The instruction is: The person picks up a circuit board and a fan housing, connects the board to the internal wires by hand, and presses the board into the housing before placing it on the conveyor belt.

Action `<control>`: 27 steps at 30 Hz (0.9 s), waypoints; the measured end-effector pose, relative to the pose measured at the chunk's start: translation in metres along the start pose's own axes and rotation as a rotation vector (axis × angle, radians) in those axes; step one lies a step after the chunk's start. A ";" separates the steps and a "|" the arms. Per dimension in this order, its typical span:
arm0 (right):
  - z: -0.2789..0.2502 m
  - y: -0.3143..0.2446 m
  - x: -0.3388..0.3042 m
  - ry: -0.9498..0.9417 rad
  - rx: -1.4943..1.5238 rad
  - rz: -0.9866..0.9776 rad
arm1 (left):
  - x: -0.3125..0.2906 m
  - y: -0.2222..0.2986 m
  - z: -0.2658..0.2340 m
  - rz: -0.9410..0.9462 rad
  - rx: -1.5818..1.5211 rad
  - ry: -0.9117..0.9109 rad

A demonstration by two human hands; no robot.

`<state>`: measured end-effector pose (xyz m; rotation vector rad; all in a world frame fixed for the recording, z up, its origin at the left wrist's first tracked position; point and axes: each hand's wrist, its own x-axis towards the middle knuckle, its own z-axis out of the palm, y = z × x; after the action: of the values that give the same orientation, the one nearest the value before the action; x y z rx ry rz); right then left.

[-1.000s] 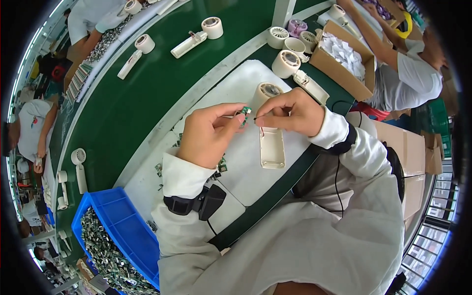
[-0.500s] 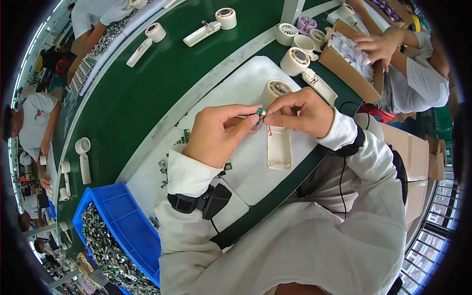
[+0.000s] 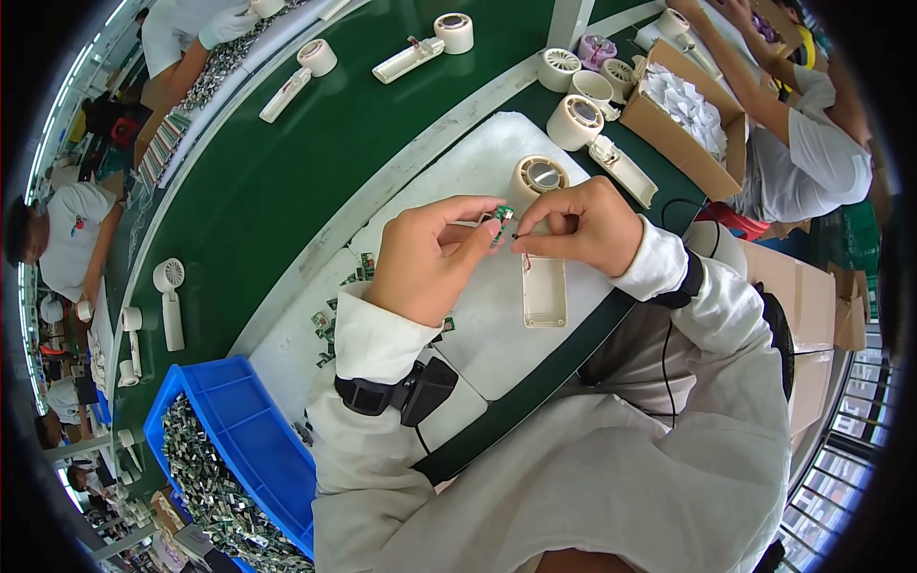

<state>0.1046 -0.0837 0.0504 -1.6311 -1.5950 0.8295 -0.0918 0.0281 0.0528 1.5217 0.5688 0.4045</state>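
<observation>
My left hand [image 3: 430, 250] pinches a small green circuit board [image 3: 501, 216] between thumb and fingertips. Just to its right, my right hand [image 3: 585, 227] is closed in a pinch on a small dark piece [image 3: 516, 237], too small to name; a narrow gap parts it from the board. A bit of red wire shows below those fingertips. Under my right hand lies an opened handheld fan: its round cream head [image 3: 541, 178] points away from me and its hollow handle shell [image 3: 544, 294] points toward me. The hand hides the part between.
Loose circuit boards [image 3: 325, 325] lie left of my forearm on the white mat [image 3: 458, 181]. A blue bin [image 3: 244, 420] full of boards stands at left. Fan parts [image 3: 575, 122] and a carton of white slips [image 3: 731, 153] are at right, beside a co-worker. Fans sit on the green belt [image 3: 287, 191].
My right fingertips have drawn slightly away from the circuit board, where they were touching it. Fans on the belt have shifted a little to the right. The co-worker's hand has left the carton.
</observation>
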 end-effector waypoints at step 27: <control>-0.007 0.000 -0.007 -0.109 0.260 0.116 | -0.006 0.001 -0.004 -0.057 0.029 -0.226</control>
<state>0.1100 -0.0908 0.0541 -1.5238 -1.4067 1.1525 -0.0985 0.0281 0.0545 1.5508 0.4404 0.1778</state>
